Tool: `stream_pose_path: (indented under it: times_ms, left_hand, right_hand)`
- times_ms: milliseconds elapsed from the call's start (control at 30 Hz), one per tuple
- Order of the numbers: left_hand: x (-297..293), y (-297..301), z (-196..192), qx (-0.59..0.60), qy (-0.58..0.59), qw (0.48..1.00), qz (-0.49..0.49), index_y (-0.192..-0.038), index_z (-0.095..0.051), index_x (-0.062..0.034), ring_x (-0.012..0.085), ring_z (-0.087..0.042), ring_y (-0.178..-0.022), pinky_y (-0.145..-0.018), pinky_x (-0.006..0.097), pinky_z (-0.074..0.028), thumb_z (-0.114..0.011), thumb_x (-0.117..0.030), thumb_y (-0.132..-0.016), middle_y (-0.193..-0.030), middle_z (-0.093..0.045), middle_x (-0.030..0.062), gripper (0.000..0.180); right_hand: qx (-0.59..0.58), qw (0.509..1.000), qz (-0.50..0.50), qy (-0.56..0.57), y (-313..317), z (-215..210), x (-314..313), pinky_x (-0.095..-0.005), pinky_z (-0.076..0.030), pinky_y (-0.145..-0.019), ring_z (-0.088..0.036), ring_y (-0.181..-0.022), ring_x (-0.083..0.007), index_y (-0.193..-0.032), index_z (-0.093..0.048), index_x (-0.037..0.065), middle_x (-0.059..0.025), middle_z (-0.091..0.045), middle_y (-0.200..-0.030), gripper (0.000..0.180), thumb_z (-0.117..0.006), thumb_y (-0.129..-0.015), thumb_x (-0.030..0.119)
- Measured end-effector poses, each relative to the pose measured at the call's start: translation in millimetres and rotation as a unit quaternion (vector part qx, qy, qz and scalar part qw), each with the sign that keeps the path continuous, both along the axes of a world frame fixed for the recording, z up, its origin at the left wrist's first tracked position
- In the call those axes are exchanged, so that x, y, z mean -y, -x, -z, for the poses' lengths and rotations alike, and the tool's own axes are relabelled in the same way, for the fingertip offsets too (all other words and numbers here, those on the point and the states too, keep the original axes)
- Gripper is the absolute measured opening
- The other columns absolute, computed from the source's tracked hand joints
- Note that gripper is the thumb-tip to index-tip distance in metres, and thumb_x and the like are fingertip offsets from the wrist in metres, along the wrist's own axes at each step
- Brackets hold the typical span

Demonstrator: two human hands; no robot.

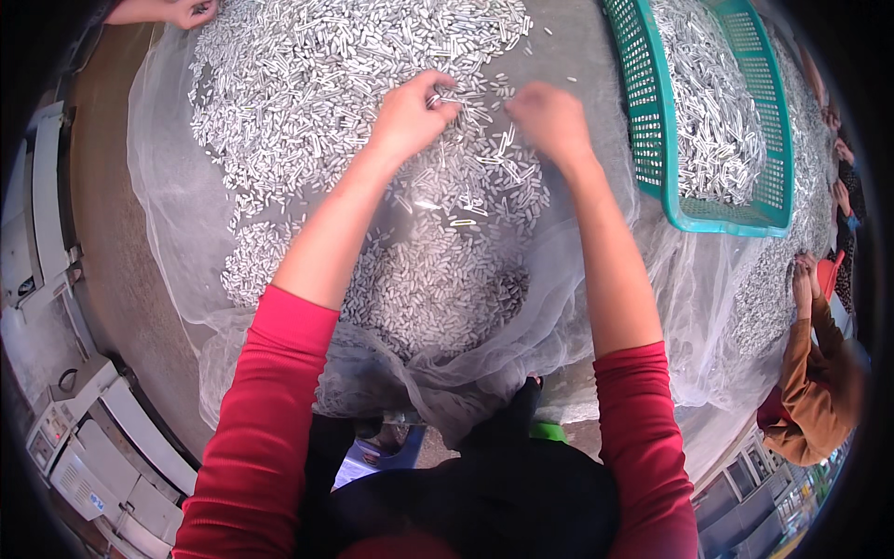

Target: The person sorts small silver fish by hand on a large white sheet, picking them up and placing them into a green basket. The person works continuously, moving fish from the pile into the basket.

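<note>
A wide heap of small, oblong silvery-white pieces (307,102) is spread over the netting-covered table. Above its right part my left hand (412,114) curls its thumb and fingers together, and a few of the pieces seem to be caught between them. My right hand (551,121) hovers at the heap's right edge, fingers bent and drawn together; its fingertips are slightly blurred, so what they hold does not show. Between and below my hands lie looser pieces, among them a long one with a greenish tint (463,223). A second mound of pieces (433,293) sits nearer to me.
A teal plastic basket (684,216) full of longer silvery pieces stands at the right. Sheer white netting (219,359) gathers along the near edge. Another person's hand (193,11) shows at top left; other people work over more pieces at far right. Light machines (102,447) line the left.
</note>
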State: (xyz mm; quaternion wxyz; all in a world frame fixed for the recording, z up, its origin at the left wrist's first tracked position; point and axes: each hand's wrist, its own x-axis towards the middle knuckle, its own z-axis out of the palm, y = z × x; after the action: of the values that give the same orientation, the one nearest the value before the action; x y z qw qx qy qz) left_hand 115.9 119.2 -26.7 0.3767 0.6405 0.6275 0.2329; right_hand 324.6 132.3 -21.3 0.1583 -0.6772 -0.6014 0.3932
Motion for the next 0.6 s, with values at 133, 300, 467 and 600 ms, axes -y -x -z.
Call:
stream_pose_path:
  times_ms: [133,300,467,600]
  left_hand:
    - [-2.6,-4.2,4.6,-0.159,-0.125,0.977,0.072,-0.099,-0.068,-0.0109,0.021,-0.06,-0.072,-0.07,0.032,-0.049,-0.068,-0.022,-0.081,-0.08,-0.064,0.0095,0.022]
    - [-6.3,13.6,-7.1,0.089,0.041,0.994,-0.056,-0.088,-0.074,-0.0128,0.0116,-0.058,-0.075,-0.075,0.027,-0.046,-0.075,-0.025,-0.076,-0.078,-0.067,0.0023,0.017]
    - [-9.3,20.7,-20.8,0.201,0.13,0.968,-0.081,-0.09,-0.072,-0.0061,0.0091,-0.057,-0.085,-0.079,0.025,-0.043,-0.073,-0.022,-0.081,-0.091,-0.068,-0.0031,0.018]
    - [-13.5,20.1,-27.0,0.246,0.148,0.953,-0.098,-0.089,-0.072,-0.0064,0.01,-0.059,-0.083,-0.078,0.026,-0.045,-0.076,-0.024,-0.078,-0.088,-0.068,-0.0007,0.021]
  right_hand:
    - [-0.449,0.868,0.164,0.135,-16.1,-6.0,-0.2,-0.0288,-0.048,-0.064,-0.058,-0.073,-0.013,-0.084,-0.064,0.001,-0.003,-0.062,-0.079,0.015,-0.066,-0.081,0.016]
    - [-0.061,0.998,0.012,0.021,5.6,-5.0,-4.2,-0.0336,-0.052,-0.072,-0.065,-0.079,-0.023,-0.089,-0.068,0.003,-0.0118,-0.068,-0.088,0.023,-0.065,-0.082,0.024]
    - [0.175,0.981,-0.082,0.014,26.5,-4.4,-5.6,-0.0417,-0.052,-0.083,-0.065,-0.093,-0.0334,-0.094,-0.071,0.01,-0.0164,-0.068,-0.094,0.029,-0.069,-0.078,0.034]
    - [0.099,0.995,-0.002,0.025,14.8,-7.0,-2.5,-0.0421,-0.052,-0.08,-0.066,-0.089,-0.0322,-0.09,-0.07,0.009,-0.0144,-0.069,-0.093,0.026,-0.071,-0.075,0.03]
